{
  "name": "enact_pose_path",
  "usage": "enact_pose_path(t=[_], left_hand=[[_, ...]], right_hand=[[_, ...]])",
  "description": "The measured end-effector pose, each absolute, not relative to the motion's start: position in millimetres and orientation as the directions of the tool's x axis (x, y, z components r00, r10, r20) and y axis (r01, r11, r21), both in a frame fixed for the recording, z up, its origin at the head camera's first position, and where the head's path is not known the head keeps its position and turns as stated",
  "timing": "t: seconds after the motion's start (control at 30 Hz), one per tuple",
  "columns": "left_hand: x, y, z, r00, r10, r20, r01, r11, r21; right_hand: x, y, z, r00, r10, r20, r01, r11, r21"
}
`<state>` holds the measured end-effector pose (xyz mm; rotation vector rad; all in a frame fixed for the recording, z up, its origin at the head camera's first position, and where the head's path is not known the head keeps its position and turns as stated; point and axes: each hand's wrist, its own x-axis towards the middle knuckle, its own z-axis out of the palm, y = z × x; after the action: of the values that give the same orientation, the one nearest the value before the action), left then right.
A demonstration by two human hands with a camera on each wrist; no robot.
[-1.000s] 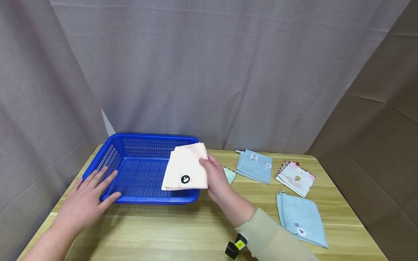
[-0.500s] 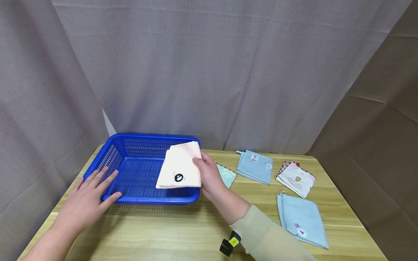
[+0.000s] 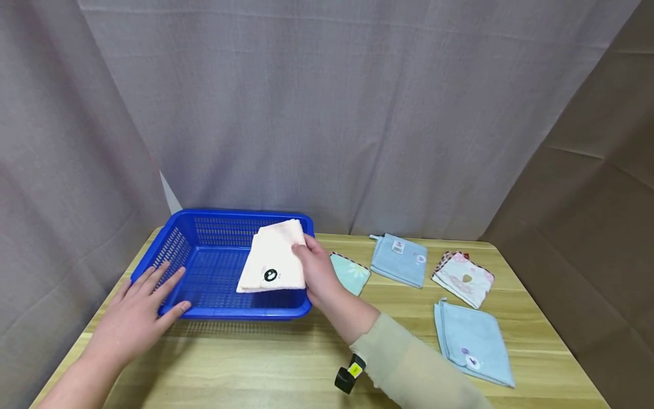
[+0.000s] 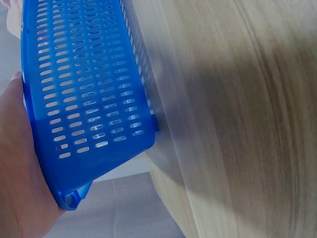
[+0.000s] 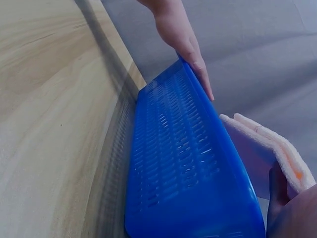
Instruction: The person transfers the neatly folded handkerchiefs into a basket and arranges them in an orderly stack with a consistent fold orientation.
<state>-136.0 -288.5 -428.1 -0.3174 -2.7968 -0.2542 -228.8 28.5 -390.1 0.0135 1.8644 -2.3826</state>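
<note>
One cloth (image 3: pixel 276 253), pale peach, folded in fluffy layers to a near-square, with a round black-and-white motif (image 3: pixel 271 275) by its near edge; held above the right part of the blue, slotted basket (image 3: pixel 235 313), its right side pinched by the right hand (image 3: pixel 319 274). Left hand (image 3: pixel 131 318): fingers spread, resting on the basket's near left corner.

The wood-grained table (image 3: pixel 240 363) carries 1 blue basket (image 3: pixel 240 313) and apparently 4 cloths (image 3: pixel 475 341), 1 partly hidden.
</note>
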Motion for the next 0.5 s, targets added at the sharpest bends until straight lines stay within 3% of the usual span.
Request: enact_pose_path(t=[0.5], left_hand=[[-135.7, -288.5, -429.2, -0.924, 0.194, 0.331, 0.250, 0.959, 0.136]], right_hand=[[-242.2, 15.8, -390.6, -0.994, -0.075, -0.074, 0.089, -0.228, -0.970]])
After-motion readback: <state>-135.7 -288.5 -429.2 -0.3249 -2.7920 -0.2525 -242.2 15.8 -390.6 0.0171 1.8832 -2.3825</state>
